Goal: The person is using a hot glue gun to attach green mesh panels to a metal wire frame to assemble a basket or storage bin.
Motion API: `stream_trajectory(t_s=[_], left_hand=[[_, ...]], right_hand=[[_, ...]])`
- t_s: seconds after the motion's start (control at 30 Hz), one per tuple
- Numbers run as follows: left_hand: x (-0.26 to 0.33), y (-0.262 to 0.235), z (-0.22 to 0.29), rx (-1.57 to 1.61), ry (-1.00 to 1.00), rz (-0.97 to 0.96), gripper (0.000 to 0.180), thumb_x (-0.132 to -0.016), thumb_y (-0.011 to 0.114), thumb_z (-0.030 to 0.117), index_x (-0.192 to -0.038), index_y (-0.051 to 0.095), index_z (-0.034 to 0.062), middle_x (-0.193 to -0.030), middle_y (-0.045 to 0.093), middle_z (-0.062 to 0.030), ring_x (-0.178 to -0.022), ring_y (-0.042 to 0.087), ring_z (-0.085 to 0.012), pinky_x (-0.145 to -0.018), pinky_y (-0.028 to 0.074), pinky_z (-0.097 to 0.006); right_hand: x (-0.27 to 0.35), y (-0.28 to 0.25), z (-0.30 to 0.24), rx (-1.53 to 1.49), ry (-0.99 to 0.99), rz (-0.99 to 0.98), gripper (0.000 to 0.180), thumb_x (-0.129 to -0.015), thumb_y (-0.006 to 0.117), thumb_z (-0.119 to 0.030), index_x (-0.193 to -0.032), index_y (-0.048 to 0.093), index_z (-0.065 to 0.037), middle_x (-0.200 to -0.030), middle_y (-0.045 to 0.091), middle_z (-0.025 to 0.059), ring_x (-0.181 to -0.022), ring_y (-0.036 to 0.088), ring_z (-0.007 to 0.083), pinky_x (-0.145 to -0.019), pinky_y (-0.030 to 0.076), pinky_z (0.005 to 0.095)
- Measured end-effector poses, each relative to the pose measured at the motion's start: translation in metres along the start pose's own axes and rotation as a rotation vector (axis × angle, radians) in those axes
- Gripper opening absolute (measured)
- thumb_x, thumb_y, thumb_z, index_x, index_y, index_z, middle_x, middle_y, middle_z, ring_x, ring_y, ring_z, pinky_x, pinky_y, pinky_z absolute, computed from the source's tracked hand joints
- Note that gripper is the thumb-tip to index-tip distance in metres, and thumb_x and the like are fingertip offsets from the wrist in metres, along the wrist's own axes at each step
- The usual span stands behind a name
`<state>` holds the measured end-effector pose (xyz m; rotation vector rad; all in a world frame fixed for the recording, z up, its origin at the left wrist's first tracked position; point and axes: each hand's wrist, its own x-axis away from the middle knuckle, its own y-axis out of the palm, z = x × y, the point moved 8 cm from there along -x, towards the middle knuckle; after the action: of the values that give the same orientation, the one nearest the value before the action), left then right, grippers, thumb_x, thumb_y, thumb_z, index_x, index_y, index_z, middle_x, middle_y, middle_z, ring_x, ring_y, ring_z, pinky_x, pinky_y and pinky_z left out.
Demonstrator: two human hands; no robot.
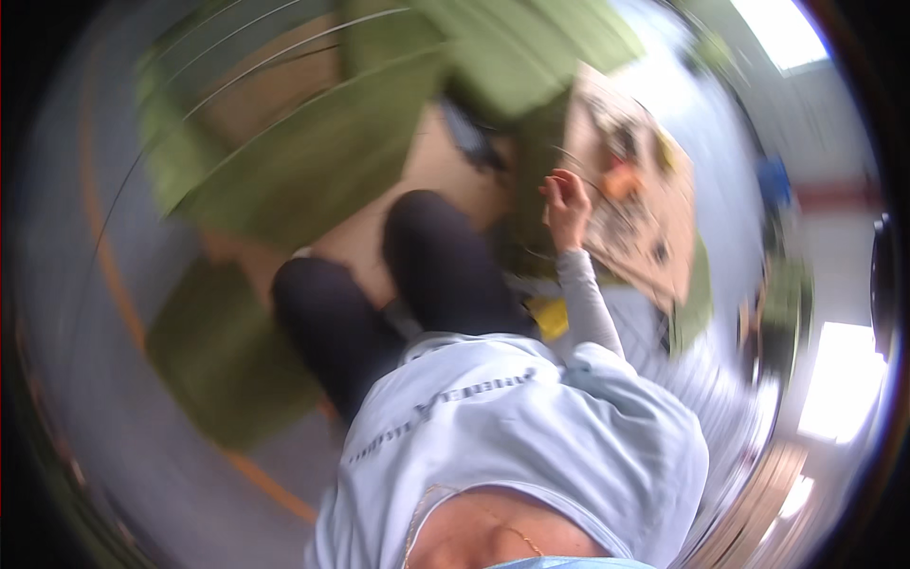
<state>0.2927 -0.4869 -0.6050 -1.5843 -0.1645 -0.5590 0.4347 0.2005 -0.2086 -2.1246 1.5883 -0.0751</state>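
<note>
My right hand (pixel 567 201) is raised at the left edge of a tan board (pixel 675 223). Its fingers are loosely bent and apart, and I see nothing held in them. Close beside it on the board lie a blurred orange object (pixel 623 180) and a jumble of small dark items (pixel 621 142) too smeared to name. Something yellow (pixel 666 156) shows near the board's right edge. Left of the hand, a dark, long object (pixel 471 137) rests against a brown surface (pixel 441 171). My left hand is out of view.
Green sheeting (pixel 313 152) drapes over a large form ahead of my knees, with thin wires across it. More green material (pixel 540 47) lies at the far side. A yellow item (pixel 548 318) sits below my right forearm. An orange line (pixel 114 275) crosses the grey floor.
</note>
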Motion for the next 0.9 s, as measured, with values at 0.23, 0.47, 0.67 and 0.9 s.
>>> stream_trajectory(t_s=[0.23, 0.47, 0.67, 0.9], left_hand=[[-0.026, -0.046, -0.023, -0.029, -0.082, -0.103, 0.023, -0.080, 0.057, 0.029, -0.066, 0.064, 0.0127, -0.060, 0.060, -0.0083, -0.051, 0.058, -0.0239, -0.046, 0.044, -0.042], [-0.037, -0.073, -0.021, -0.069, -0.119, -0.089, 0.022, -0.080, 0.059, 0.029, -0.067, 0.064, 0.0124, -0.061, 0.060, -0.0079, -0.052, 0.058, -0.0233, -0.046, 0.045, -0.041], [-0.048, -0.090, -0.019, -0.083, -0.127, -0.067, 0.021, -0.079, 0.059, 0.029, -0.068, 0.065, 0.0122, -0.061, 0.060, -0.0076, -0.052, 0.058, -0.0227, -0.047, 0.045, -0.040], [-0.048, -0.109, -0.026, -0.101, -0.104, -0.041, 0.020, -0.079, 0.061, 0.028, -0.069, 0.065, 0.0120, -0.062, 0.060, -0.0072, -0.053, 0.058, -0.0220, -0.048, 0.045, -0.038]], right_hand=[[0.013, -0.194, 0.180, 0.333, 0.434, 0.427, 0.025, -0.083, 0.064, -0.020, -0.092, 0.063, 0.003, -0.075, 0.068, 0.0144, -0.069, 0.067, 0.0258, -0.068, 0.052, 0.0365], [-0.002, -0.313, 0.204, 0.781, 0.477, 0.766, 0.026, -0.081, 0.059, -0.021, -0.094, 0.064, 0.000, -0.096, 0.066, 0.0226, -0.096, 0.064, 0.0363, -0.084, 0.051, 0.0435], [-0.015, -0.361, 0.247, 0.979, 0.657, 0.351, 0.028, -0.078, 0.060, -0.015, -0.103, 0.064, -0.004, -0.111, 0.064, 0.0195, -0.105, 0.061, 0.0347, -0.090, 0.050, 0.0418], [-0.022, -0.303, 0.179, 0.968, 0.074, 0.369, 0.015, -0.083, 0.060, -0.017, -0.093, 0.062, -0.006, -0.088, 0.064, 0.0158, -0.089, 0.062, 0.0339, -0.079, 0.048, 0.0437]])
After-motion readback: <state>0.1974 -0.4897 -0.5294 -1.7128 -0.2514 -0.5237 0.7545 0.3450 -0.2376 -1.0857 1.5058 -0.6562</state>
